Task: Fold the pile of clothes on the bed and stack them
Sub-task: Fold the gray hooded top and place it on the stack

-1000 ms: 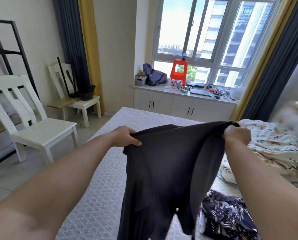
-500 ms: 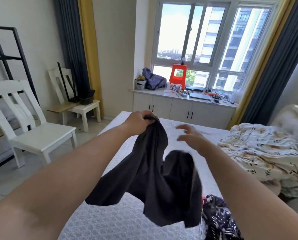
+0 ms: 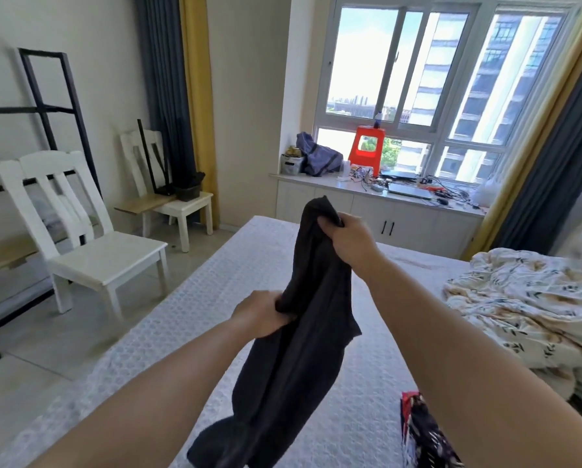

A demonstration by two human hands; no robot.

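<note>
Fingers of right hand and left hand gripping dark garment above bed, no readable writing

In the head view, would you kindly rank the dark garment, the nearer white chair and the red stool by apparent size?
1. nearer white chair and dark garment: alike, and the garment is closer, so unranked
2. red stool, far off

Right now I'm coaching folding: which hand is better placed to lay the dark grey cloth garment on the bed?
Left hand: it grips the dark grey cloth garment lower, nearer the white textured bed. Right hand holds its top.
</note>
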